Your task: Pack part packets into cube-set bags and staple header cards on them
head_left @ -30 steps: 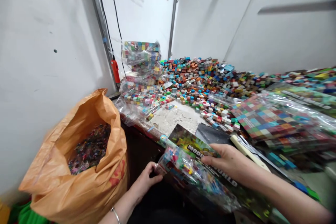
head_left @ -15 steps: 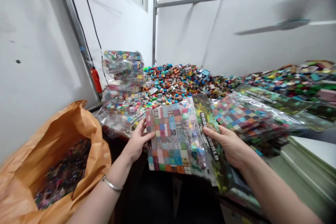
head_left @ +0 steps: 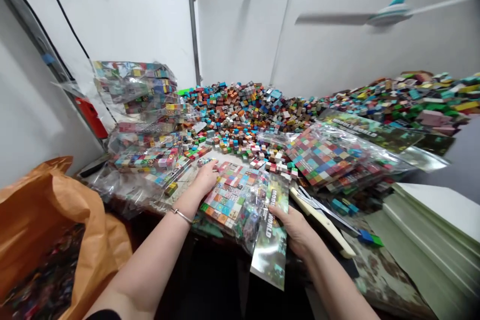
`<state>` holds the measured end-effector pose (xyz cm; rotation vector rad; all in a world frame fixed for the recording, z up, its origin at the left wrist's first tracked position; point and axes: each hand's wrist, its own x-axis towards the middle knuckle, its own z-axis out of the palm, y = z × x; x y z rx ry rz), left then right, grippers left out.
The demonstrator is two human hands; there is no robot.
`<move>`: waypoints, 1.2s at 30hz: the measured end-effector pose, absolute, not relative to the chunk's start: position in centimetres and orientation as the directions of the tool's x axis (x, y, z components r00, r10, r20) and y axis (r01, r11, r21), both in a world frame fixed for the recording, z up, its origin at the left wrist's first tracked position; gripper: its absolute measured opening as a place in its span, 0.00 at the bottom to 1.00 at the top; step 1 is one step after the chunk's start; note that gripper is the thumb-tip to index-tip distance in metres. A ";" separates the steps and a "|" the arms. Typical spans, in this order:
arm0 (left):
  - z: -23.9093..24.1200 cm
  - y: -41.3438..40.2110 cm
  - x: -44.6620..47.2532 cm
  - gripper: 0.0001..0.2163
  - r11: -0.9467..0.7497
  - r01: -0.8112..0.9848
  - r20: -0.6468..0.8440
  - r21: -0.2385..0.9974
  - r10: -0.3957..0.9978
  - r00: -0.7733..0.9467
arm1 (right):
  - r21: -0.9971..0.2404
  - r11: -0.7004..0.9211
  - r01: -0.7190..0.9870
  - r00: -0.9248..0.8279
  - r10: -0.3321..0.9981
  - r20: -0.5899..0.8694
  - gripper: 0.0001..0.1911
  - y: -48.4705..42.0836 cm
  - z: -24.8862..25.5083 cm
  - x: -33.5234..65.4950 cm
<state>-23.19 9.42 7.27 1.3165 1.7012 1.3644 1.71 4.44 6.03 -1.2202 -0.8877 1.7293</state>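
A clear plastic bag of patterned square blocks (head_left: 228, 195) lies tilted at the front edge of the table. My left hand (head_left: 205, 180) is at its far left edge, fingers bent against the side and partly hidden. A glossy green-and-yellow header card (head_left: 270, 240) with white lettering runs along the bag's right side. My right hand (head_left: 296, 227) pinches this card, thumb on top and the other fingers underneath. Small loose coloured pieces show through the plastic beside the block sheet.
Loose blocks (head_left: 240, 115) are heaped at the back. Bagged sets are stacked at left (head_left: 138, 110) and right (head_left: 326, 155). A cream-handled tool (head_left: 326, 225) lies right of my hand. An orange sack (head_left: 90, 220) stands at lower left; a fan (head_left: 390, 15) hangs above right.
The bagged block set has gone from being held up facing me to lying lower on the table edge. My left hand has shifted to its far corner. The camera view has turned right.
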 end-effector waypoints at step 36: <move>5.5 -6.4 -7.9 0.17 0.375 -0.670 -0.526 0.641 0.850 -0.027 | -0.922 -0.334 -0.194 -0.121 0.941 -0.316 0.19 3.6 6.4 1.8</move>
